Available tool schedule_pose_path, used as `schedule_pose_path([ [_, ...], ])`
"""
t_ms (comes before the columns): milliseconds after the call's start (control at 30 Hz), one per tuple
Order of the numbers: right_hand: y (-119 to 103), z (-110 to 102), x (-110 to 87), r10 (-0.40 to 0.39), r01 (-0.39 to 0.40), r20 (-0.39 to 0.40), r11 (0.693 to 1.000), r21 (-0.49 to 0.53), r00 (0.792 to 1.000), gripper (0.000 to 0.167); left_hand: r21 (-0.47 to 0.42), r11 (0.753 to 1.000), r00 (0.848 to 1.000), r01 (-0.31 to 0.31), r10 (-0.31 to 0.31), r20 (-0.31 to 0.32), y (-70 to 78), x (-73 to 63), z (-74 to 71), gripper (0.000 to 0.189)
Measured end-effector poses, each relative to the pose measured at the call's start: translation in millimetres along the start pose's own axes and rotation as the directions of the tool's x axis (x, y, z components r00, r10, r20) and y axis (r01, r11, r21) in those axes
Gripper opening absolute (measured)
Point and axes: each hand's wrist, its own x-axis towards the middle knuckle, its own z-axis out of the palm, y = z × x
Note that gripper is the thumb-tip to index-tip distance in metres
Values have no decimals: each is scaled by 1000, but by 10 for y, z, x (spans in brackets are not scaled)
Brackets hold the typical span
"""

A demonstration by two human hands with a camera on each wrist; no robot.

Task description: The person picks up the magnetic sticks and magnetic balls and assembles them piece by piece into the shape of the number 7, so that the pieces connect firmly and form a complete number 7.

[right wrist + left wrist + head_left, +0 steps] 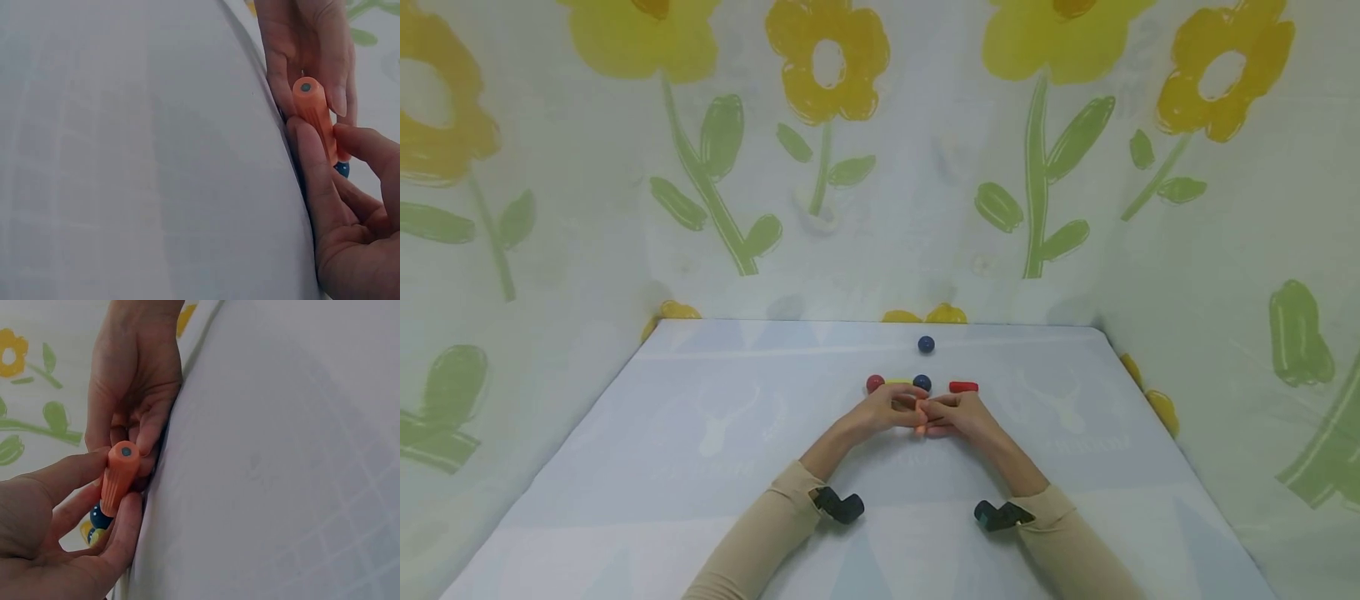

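Observation:
An orange toy rod (pixel 921 418), ribbed along its side with a grey dot in its end (pixel 122 478), is pinched between both hands above the table. My left hand (pixel 880 408) holds it with thumb and fingers from the left. From the other side, my right hand (pixel 967 415) grips the same rod (pixel 317 115). Just beyond the fingers lies a dark blue ball (pixel 922 382); whether it touches the rod cannot be told. A yellow rod (pixel 898 381) sits between that ball and a red ball (pixel 876 383), partly hidden by my left hand.
A red rod (pixel 964 387) lies beyond my right hand. Farther back, near the table's far edge, rests another dark blue ball (pixel 926 344). The pale table (pixel 700 492) meets flower-printed cloth walls (pixel 910 208) at the back and sides.

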Motion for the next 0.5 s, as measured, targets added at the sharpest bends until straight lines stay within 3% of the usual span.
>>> schedule_pose_path([
  [333, 13, -64, -18, -2, 2, 65, 1000, -14, 998, 42, -17, 1000, 1000, 3, -2, 14, -30, 6, -3, 43],
  [500, -8, -127, -37, -17, 19, 22, 993, -114, 1000, 40, -4, 1000, 1000, 7, -7, 4, -15, 1, -5, 42],
])
